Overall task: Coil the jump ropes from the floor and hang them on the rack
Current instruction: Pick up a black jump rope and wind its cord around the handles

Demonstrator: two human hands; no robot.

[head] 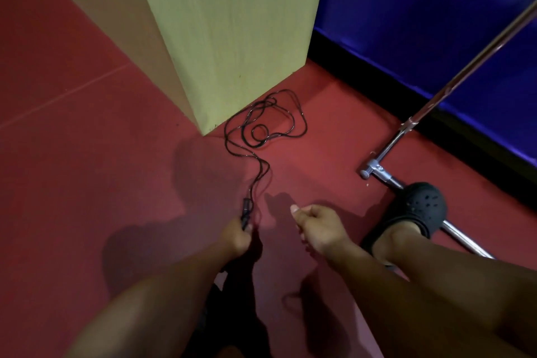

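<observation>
A black jump rope (263, 125) lies in loose tangled loops on the red floor beside the base of a yellow-green pillar. Its cord runs toward me to the black handles (246, 213), which my left hand (238, 237) grips low over the floor. My right hand (315, 227) hovers beside it, fingers curled with the thumb sticking out, holding nothing that I can see. A chrome rack (406, 128) stands to the right, its upright pole rising to the top right and its base bar lying on the floor.
The yellow-green pillar (232, 32) fills the upper middle. A blue wall (436, 9) with a black skirting runs along the right. My foot in a black clog (418, 209) rests against the rack's base bar. Red floor (72, 154) spreads to the left.
</observation>
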